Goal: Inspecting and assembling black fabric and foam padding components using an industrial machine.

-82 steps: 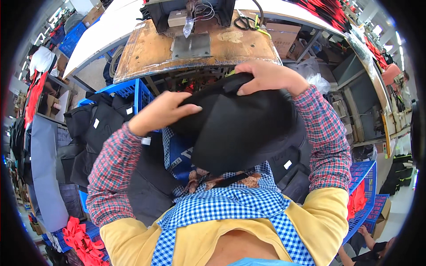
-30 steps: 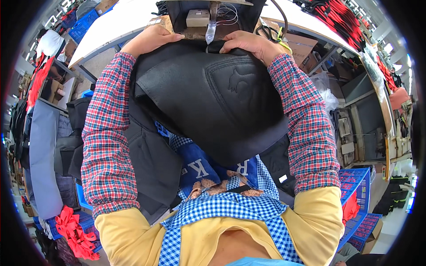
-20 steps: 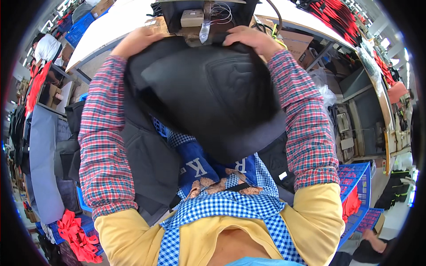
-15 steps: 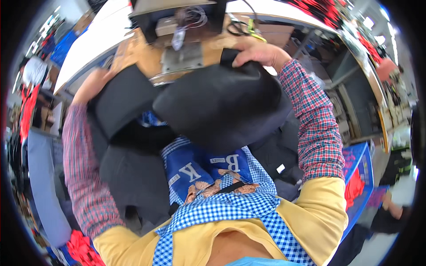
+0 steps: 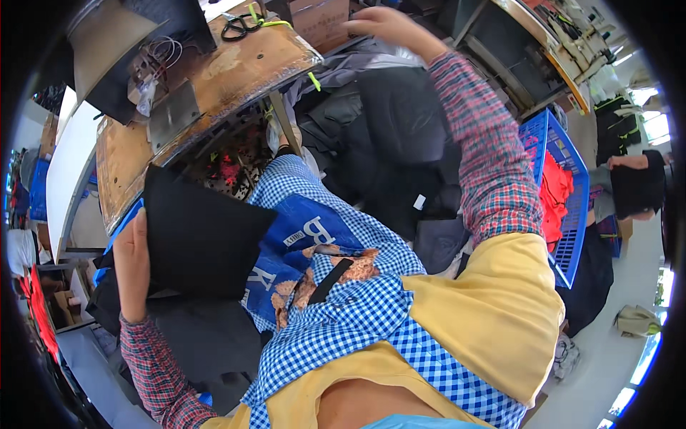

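My left hand [image 5: 133, 261] is closed on the edge of a black fabric piece [image 5: 207, 232], which hangs stiffly in front of my lap at the left. My right hand [image 5: 393, 30] reaches out at the upper middle, fingers stretched, holding nothing. Below it a smooth black fabric panel [image 5: 404, 114] lies on a heap of dark fabric [image 5: 343, 154]. The blue checked apron [image 5: 357, 307] covers my lap, with a small black strip [image 5: 331, 280] lying across it. More dark fabric [image 5: 207, 332] rests under my left forearm.
At the upper left stands a worn wooden worktable [image 5: 236, 68] with a metal plate [image 5: 174, 114], black-handled scissors [image 5: 241, 27] and a dark machine [image 5: 114, 50]. A blue plastic crate [image 5: 572, 236] with red fabric [image 5: 555, 189] is at right. Beyond it another person's hands hold black fabric [image 5: 638, 184].
My view has turned to the right. My right hand has let go of the black fabric and stretched away above the heap. My left hand still holds its piece, now lower beside my lap.
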Demonstrator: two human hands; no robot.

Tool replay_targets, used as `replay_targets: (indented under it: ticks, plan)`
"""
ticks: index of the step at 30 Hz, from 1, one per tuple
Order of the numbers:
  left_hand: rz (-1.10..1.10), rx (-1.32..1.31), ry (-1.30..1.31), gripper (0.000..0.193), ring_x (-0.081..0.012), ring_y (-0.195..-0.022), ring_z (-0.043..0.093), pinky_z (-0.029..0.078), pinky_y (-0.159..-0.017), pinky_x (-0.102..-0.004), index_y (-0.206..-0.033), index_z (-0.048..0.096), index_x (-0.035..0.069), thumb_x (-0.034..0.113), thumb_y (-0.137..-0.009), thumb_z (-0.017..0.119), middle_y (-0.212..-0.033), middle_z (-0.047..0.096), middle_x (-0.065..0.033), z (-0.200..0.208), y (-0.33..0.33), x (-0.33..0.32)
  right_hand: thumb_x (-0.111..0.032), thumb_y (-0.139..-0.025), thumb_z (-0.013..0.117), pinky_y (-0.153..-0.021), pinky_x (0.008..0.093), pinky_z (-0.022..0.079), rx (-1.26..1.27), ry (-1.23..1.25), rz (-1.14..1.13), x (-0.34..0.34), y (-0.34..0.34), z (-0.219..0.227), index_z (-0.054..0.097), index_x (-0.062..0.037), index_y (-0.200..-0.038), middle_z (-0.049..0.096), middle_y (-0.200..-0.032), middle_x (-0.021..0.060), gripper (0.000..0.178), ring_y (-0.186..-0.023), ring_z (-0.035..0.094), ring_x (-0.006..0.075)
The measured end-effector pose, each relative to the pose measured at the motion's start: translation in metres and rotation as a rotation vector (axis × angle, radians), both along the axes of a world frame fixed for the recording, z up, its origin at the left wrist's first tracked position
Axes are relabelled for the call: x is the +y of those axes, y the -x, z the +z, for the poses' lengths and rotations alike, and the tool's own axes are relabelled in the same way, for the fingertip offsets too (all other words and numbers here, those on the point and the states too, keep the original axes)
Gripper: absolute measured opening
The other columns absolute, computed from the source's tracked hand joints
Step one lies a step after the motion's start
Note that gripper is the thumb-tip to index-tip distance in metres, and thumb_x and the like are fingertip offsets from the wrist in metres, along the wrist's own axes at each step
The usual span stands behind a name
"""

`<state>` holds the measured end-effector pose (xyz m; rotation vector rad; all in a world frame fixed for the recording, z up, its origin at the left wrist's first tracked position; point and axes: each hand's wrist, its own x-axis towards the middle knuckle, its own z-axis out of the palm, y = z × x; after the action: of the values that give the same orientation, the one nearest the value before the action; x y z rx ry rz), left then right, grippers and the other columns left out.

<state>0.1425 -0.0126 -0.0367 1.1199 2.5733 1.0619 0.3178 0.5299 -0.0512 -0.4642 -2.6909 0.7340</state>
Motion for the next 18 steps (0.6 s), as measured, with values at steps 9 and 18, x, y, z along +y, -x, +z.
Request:
replay_targets:
  ticks: [9, 18]
  plan:
    - [-0.175, 0.047, -0.002, 0.031, -0.0096, -0.061, 0.031, 0.029, -0.054, -0.0284, -0.081, 0.046, -0.001, 0.022, -0.100, 0.053, -0.065, 0.035, -0.0025, 0.032, -0.073, 0.045, -0.039, -0.082, 0.076, -0.076, 0.0312, 0.052, -0.087, 0.656, 0.761, -0.250, -0.021, 0.016, 0.063, 0.0059, -0.109, 0.071, -0.096, 0.0119, 0.053, -0.085, 0.067, 0.0194]
    - [-0.359, 0.047, 0.279, 0.028, -0.0298, -0.073, 0.063, 0.048, -0.071, -0.0353, -0.109, 0.060, -0.004, 0.012, -0.086, 0.064, -0.086, 0.068, -0.0178, 0.063, -0.099, 0.050, -0.018, -0.086, 0.074, -0.082, 0.0252, 0.054, -0.061, 0.353, 0.463, -0.155, -0.106, 0.183, 0.063, -0.0004, -0.120, 0.070, -0.105, 0.0089, 0.040, -0.091, 0.067, 0.0134]
